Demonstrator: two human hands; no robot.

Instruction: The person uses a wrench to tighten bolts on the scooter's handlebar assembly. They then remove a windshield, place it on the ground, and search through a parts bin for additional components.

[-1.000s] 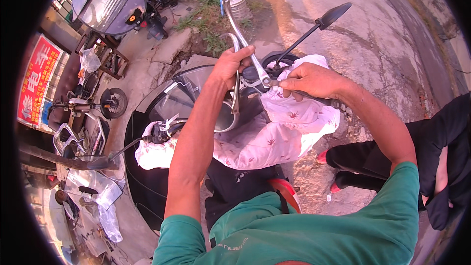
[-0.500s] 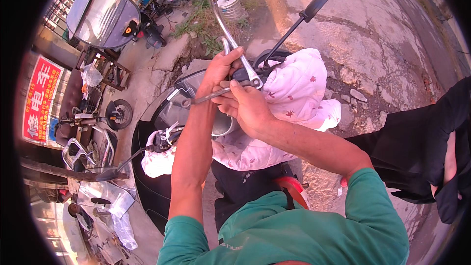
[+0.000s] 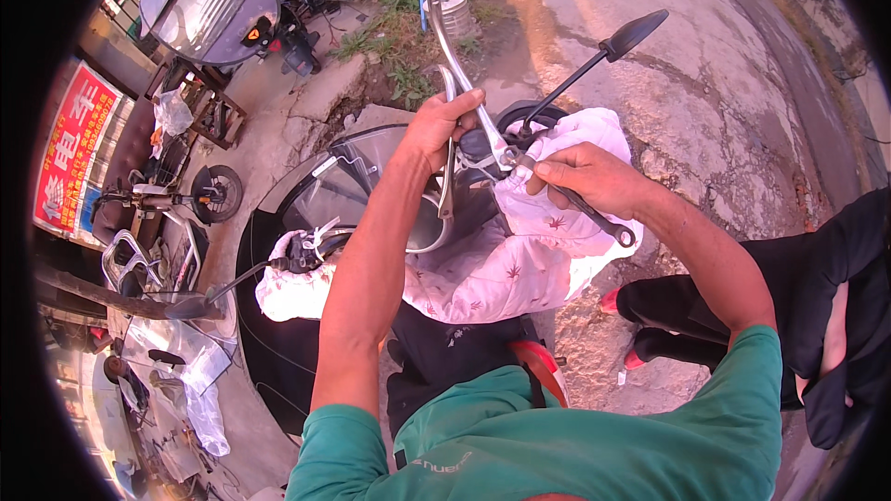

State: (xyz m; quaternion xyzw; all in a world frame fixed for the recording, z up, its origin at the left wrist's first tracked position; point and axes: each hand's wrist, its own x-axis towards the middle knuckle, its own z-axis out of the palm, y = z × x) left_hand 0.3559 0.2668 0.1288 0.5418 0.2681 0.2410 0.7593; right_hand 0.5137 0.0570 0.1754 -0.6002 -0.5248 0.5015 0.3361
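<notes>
My left hand (image 3: pixel 438 129) is closed around a long silver metal tube (image 3: pixel 455 56) above the front of a scooter. Its flattened lower end rests near the handlebar area. In my right hand (image 3: pixel 599 178) is a dark wrench (image 3: pixel 592 211), gripped near its upper end. That end meets the tube's flattened tip, where my fingers partly hide the contact. The wrench's ring end points down and right over a pink patterned quilted cover (image 3: pixel 529 264) draped across the scooter. A curved silver bracket (image 3: pixel 449 181) hangs just below my left hand.
A black mirror (image 3: pixel 636 34) sticks out at the upper right, and another mirror (image 3: pixel 195 306) at the left. A person in black clothes (image 3: pixel 789 288) stands close on the right. A white bucket (image 3: pixel 452 14), a red sign (image 3: pixel 76 148) and parked vehicle parts lie beyond.
My right hand has moved right, and the wrench has swung from pointing left to pointing down and right. My left hand keeps its hold on the tube. The view has shifted slightly.
</notes>
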